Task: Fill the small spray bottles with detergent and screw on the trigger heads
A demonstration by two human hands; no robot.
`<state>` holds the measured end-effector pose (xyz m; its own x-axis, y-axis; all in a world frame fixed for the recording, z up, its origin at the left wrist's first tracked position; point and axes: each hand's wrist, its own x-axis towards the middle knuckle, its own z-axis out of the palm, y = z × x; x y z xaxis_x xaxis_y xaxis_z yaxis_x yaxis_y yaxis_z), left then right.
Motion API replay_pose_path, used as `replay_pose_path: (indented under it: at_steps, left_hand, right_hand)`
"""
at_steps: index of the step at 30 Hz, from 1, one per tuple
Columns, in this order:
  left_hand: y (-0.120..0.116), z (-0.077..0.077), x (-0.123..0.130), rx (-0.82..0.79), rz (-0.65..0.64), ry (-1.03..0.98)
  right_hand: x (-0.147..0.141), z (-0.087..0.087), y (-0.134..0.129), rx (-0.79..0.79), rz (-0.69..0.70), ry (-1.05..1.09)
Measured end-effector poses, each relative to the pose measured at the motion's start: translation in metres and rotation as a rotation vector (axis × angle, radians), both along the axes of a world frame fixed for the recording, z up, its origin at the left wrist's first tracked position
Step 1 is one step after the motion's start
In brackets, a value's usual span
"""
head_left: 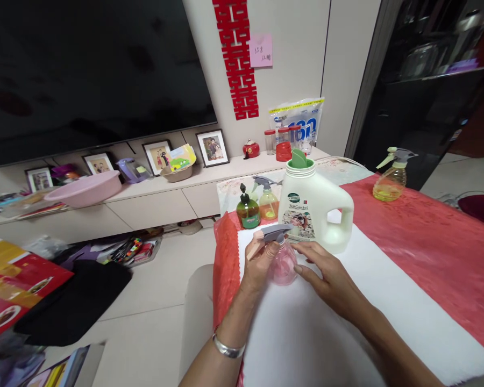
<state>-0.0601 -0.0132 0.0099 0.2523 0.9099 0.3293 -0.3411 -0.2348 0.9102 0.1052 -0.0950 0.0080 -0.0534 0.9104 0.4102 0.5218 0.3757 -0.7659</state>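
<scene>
From the head view, I see my left hand (258,262) gripping the pink spray bottle (283,267) near its neck, over the white cloth (306,322) on the bench (439,236). My right hand (326,271) sits half-open at the bottle's right side. The large cream jug (312,204) stands just beyond; a green pump bottle (249,210) is far left.

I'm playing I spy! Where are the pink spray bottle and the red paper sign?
pink spray bottle (284,269), head view, on its round body
red paper sign (241,70), head view, middle
</scene>
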Motion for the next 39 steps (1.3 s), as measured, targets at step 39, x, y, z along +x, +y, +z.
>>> replay_pose_path:
  at_steps: [39]
  left_hand:
    - [0.001, -0.013, 0.016, 0.124, 0.089, 0.002]
  right_hand:
    - [-0.030, 0.027, 0.035, 0.052, -0.071, 0.176]
